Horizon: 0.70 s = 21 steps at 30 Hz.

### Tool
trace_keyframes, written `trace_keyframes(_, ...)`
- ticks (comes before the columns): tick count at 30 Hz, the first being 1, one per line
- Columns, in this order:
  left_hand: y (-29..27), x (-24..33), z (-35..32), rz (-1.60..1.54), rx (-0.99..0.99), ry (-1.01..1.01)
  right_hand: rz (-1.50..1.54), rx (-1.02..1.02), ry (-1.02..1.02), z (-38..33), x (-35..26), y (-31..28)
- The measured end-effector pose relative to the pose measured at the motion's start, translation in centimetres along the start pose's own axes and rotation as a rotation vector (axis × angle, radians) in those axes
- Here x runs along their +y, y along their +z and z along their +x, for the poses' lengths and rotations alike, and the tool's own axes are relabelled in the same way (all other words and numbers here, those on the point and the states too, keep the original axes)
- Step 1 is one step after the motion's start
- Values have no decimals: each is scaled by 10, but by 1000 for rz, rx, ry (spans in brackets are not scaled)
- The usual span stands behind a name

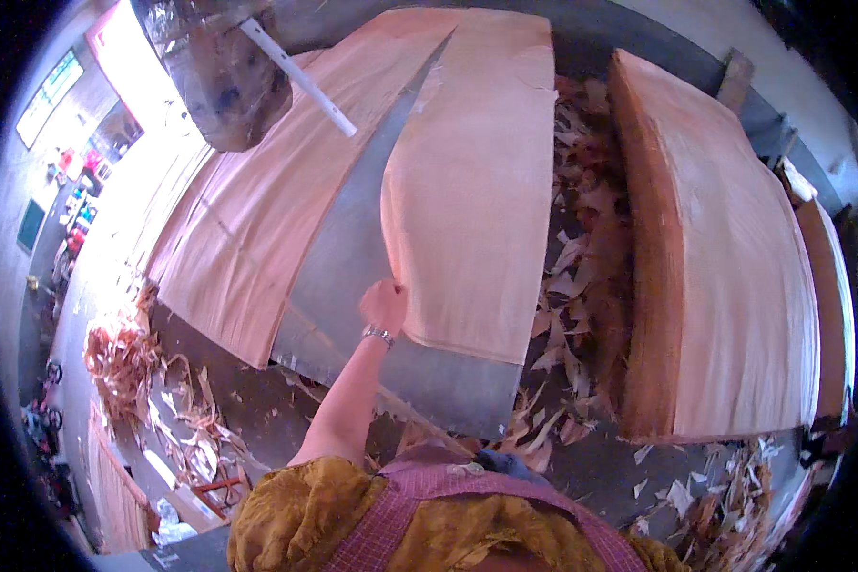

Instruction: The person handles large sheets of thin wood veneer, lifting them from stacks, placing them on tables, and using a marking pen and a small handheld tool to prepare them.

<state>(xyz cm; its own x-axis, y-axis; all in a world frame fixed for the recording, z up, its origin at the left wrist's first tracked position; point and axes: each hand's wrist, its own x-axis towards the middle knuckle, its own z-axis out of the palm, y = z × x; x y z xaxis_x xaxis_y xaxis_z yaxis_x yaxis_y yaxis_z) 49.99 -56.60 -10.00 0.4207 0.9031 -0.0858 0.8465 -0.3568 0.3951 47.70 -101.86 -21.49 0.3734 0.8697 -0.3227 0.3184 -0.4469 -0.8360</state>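
As the left hand (384, 305) meets the left edge of the pale veneer sheet (472, 210) near its closer corner, the sheet lies rightward on the grey tabletop (458, 386), long axis running away. Its fingers look curled; whether they grip, I cannot tell.

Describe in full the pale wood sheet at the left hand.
The wood sheet is long and pale pinkish-tan, looks like veneer, and has a curving left edge. It lies on a grey table, its near end short of the table's near edge. The left hand touches its left edge by the near corner; whether it is gripped, or is a single layer, is unclear.
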Motion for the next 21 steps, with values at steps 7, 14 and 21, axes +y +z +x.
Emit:
trace_keyframes(7,-96,112,-40,-449,138,269,61,343,123,-58,2,29)
trace_keyframes(14,-82,80,-50,-493,186,195,162,629,218,-89,-1,61)
trace_keyframes(21,-50,13,-52,-761,-109,-33,285,947,168,-53,-29,74)
